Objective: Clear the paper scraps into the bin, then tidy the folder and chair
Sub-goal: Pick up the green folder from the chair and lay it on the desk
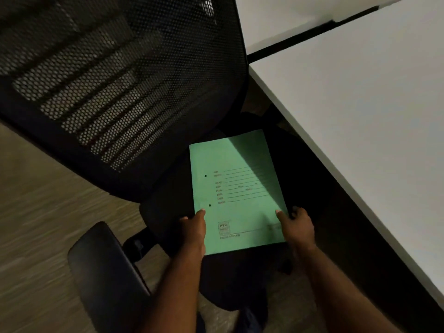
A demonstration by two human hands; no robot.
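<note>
A green paper folder (236, 193) lies flat over the black seat (173, 212) of a mesh-backed office chair (115, 92), its printed front facing up, with ruled form lines across the middle, two punched holes along its left edge and a small boxed logo near the lower left corner. Both hands grip it at the near end. The left hand (193, 230) pinches the lower left edge, its thumb lying on top of the cover just below the lower punched hole and its fingers tucked underneath. The right hand (296, 225) closes on the lower right edge in the same way, thumb on the cover and fingers curled round the side. Whether the folder rests on the seat or is held just above it cannot be told. The chair's padded left armrest (105, 272) juts out at the lower left, over wood-patterned flooring (36, 224). A white desk (360, 104) runs along the right, close beside the seat, with a dark gap between it and a second white surface (276, 18) farther back.
</note>
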